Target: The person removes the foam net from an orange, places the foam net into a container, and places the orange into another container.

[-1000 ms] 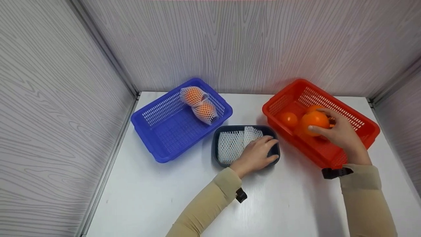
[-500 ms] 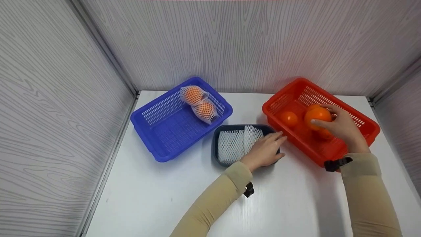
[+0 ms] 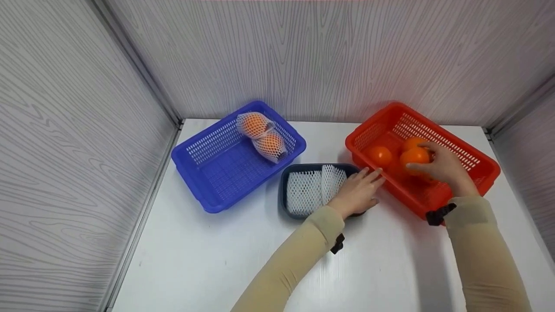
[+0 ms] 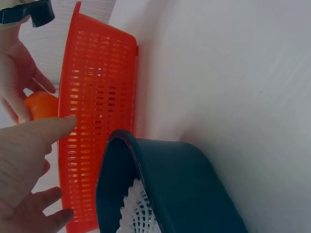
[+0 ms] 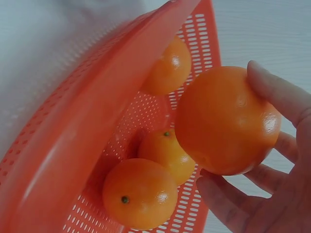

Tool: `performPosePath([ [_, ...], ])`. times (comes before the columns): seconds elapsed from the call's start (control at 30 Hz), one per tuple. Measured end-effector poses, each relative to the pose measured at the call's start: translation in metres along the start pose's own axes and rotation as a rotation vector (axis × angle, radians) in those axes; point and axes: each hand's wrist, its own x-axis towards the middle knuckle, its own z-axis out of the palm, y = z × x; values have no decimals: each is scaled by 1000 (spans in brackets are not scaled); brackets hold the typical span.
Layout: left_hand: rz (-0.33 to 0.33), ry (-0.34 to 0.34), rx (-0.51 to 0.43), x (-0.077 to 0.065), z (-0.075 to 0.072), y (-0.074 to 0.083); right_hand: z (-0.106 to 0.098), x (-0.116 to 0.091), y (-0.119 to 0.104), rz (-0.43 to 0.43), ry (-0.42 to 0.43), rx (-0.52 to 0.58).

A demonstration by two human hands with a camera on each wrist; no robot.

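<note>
My right hand [image 3: 446, 169] grips an orange [image 5: 226, 121] between thumb and fingers, raised within the red basket [image 3: 468, 182]. Other oranges lie in that basket: one loose orange [image 3: 380, 157] to the left, and two more oranges [image 5: 141, 194] close together in the right wrist view. My left hand [image 3: 356, 190] reaches over the right side of a small dark teal box [image 4: 189, 179], fingers spread and holding nothing. Its fingertips are near the red basket's rim; whether they touch it I cannot tell. White foam net sleeves [image 3: 303, 193] lie in the box, partly hidden by this hand.
A blue basket [image 3: 217, 210] stands at the left, with two oranges in white foam nets [image 3: 269, 145] lying at its right end. Everything rests on a white table [image 3: 186, 260], with grey wood-grain panels [image 3: 282, 60] at the back and sides.
My left hand has moved right and forward from over the box toward the red basket's rim. My right hand with its orange has shifted slightly within the basket.
</note>
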Motion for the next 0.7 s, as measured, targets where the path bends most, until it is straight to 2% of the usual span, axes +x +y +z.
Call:
performPosePath([
  [0.23,-1,-29,49,4,-2,5,-1,9,5,14,-55,-58],
  [0.6,-41,-85,-9,3,0,4,-2,20,10,57,-189,-186],
  [0.7,-48,-90,-26,3,0,4,0,20,9,97,-220,-184],
])
